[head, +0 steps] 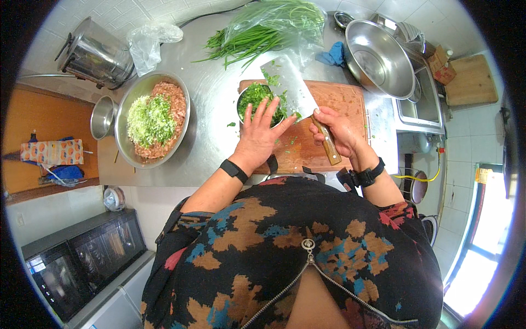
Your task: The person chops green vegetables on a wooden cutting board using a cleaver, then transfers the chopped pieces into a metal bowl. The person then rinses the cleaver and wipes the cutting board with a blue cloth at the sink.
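My right hand [337, 130] grips the wooden handle of a broad cleaver [296, 91], its blade tilted up toward the left. Bits of green leaf cling to the blade. With fingers spread, my left hand [259, 140] lies over a small metal bowl [239, 107] of chopped greens [255, 98]; its fingertips are at the greens, and whether they press on them I cannot tell. Beneath the cleaver lies a wooden cutting board [341, 96] with scattered green scraps. To the left, a large steel bowl [187, 119] holds minced meat [177, 105] topped with chopped pale-green vegetable [150, 120].
Long green chives [250, 41] lie in clear plastic at the back. A large steel basin [380, 57] stands at the right, near a sink [423, 117] and a blue cloth [332, 54]. At the left are a small steel bowl [103, 117], a metal pot [98, 55] and a plastic bag [148, 45].
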`<state>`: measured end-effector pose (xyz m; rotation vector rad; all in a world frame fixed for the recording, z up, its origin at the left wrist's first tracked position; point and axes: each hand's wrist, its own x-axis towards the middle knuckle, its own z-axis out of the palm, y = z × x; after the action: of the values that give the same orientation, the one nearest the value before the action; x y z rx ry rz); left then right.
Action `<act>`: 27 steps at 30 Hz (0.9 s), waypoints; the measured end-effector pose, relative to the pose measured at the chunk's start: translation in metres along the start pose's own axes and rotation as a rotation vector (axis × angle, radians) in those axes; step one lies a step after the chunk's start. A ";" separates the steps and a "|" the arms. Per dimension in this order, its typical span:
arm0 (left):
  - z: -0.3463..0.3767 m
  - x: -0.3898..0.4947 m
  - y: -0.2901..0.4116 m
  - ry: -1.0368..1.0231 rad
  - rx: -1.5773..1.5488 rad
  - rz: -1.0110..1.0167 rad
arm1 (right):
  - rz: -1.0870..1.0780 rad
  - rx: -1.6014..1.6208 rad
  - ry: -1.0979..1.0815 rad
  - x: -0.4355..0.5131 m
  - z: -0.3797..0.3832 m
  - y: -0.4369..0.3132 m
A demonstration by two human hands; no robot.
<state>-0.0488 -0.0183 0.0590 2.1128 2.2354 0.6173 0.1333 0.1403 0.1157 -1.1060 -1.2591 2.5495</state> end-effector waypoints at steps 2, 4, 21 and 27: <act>0.000 0.001 -0.003 0.018 -0.012 -0.021 | 0.001 -0.016 0.006 -0.001 0.001 0.001; 0.001 0.003 -0.012 0.069 -0.029 -0.015 | 0.001 -0.013 0.013 -0.002 0.001 0.003; 0.015 0.018 -0.020 0.057 0.062 -0.083 | 0.076 -0.074 0.028 -0.018 -0.008 0.018; 0.029 0.019 -0.038 -0.009 0.143 -0.219 | 0.089 0.005 0.027 -0.026 -0.015 0.025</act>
<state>-0.0791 0.0078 0.0263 1.8818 2.5287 0.4496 0.1675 0.1237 0.1064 -1.2180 -1.2237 2.5894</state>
